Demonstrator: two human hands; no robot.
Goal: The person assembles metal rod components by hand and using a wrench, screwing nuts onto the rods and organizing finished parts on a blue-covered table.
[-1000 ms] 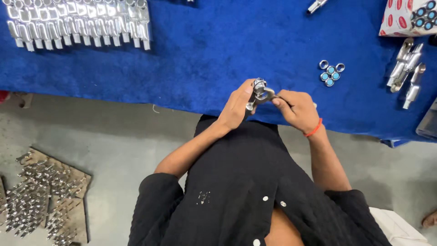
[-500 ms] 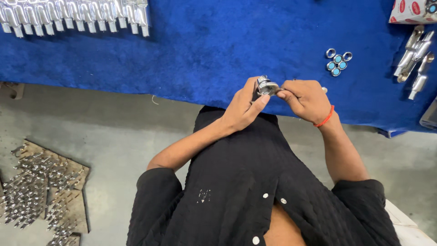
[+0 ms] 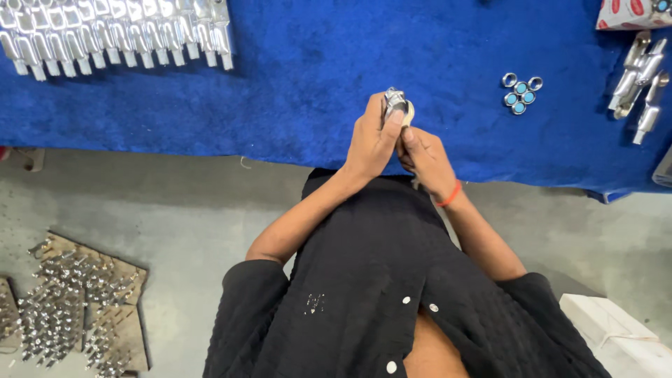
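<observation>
My left hand (image 3: 371,140) grips a small shiny metal fitting (image 3: 395,103) with a pale ring on it, holding it upright above the near edge of the blue cloth-covered table (image 3: 315,84). My right hand (image 3: 423,157), with an orange band at the wrist, presses against the left hand from the right, its fingertips on the lower part of the fitting. Both hands are close together in front of my black shirt.
A row of several shiny metal parts (image 3: 112,35) lies at the table's far left. Small nuts with blue inserts (image 3: 521,91) and a few metal fittings (image 3: 640,77) lie at the right. Heaps of metal parts sit on cardboard (image 3: 70,308) on the floor; a white box (image 3: 616,329) is lower right.
Both hands have shifted left and slightly up with the fitting. My right hand has closed in under the left hand's fingers.
</observation>
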